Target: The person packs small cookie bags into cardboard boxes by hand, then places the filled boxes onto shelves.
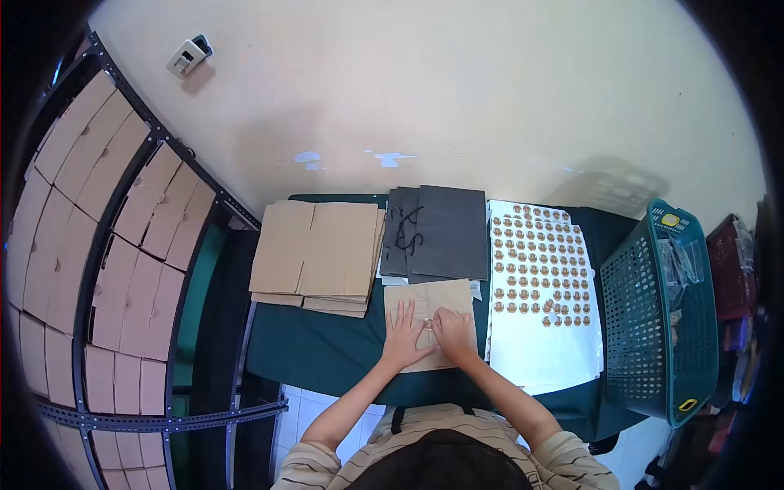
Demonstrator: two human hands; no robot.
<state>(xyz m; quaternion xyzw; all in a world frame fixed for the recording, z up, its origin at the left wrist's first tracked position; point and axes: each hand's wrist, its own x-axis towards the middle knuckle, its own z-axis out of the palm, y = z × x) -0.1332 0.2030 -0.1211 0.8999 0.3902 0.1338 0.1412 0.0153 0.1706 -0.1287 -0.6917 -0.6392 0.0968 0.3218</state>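
Note:
A folded brown cardboard piece lies in front of me on the green-covered table. My left hand rests flat on its left part, fingers spread. My right hand is closed, knuckles up, against the cardboard's right half. Between the two hands, at the right fingertips, shows a small round pale piece, about the size of the stickers on the sheet; its details are too small to read. Whatever the right fingers pinch is mostly hidden. To the right lies a white sheet with rows of round brown stickers.
Stacked flat brown cardboard lies at left. Behind the piece is a dark grey board with black markings. A green basket holding plastic packets stands at the right edge. A metal rack of brown boxes stands left.

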